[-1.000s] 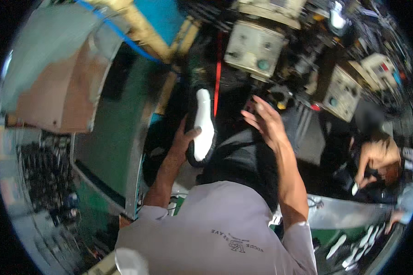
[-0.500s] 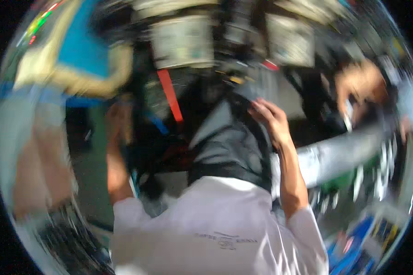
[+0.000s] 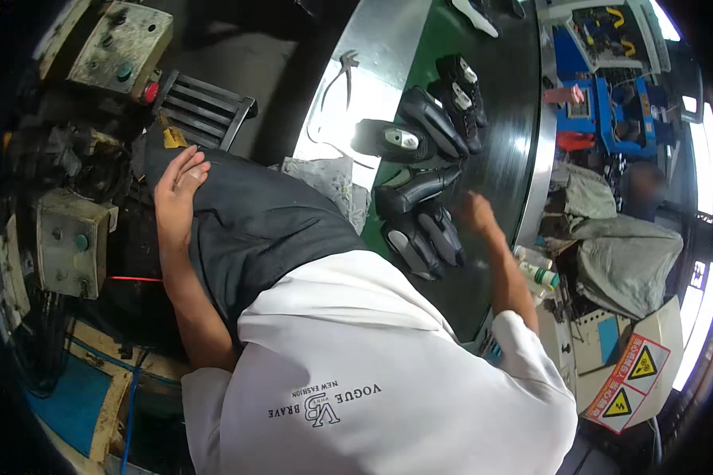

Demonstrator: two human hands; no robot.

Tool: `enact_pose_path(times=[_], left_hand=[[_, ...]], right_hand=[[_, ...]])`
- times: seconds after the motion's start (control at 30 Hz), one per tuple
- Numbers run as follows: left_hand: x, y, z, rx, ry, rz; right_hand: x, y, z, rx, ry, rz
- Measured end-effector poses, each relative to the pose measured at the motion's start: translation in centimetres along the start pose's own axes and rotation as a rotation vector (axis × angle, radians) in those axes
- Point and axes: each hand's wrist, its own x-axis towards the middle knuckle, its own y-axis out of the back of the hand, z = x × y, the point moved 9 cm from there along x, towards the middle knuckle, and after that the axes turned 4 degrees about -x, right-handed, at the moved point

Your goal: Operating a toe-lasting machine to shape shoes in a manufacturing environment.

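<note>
Shoes (image 3: 420, 237) lie in a loose cluster on the dark belt (image 3: 499, 158), just beside the right hand (image 3: 477, 214) on its left. That hand is blurred; whether it is clenched or released cannot be told, and it holds nothing visible. The nearest pair points its long axis up the belt. The left hand (image 3: 176, 194) rests open on a dark-clad knee (image 3: 253, 222), well apart from the belt. More shoes (image 3: 444, 103) continue toward the far end; the right-hand strip along the metal edge (image 3: 535, 182) is bare.
</note>
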Motion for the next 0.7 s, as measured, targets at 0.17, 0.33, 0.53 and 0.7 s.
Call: enact_pose_path(times=[0.17,0.33,0.53,0.7], left_hand=[[-0.7,-1.1,-1.4,0.191,0.081,-0.038],[-0.8,-1.6,-0.7,0.240,0.074,-0.005],[-1.3,-4.8,-0.1,0.115,0.030,-0.036],[-4.0,-12.0,-0.1,0.000,0.064,-0.303]], right_hand=[[-4.7,-2.3,-2.8,-0.155,0.135,0.277],[3.1,-3.1,-10.0,-0.398,0.532,0.071],[5.2,-2.3,-9.4,-0.285,0.457,-0.193],[0.0,3.8,-12.2,0.133,0.297,-0.263]])
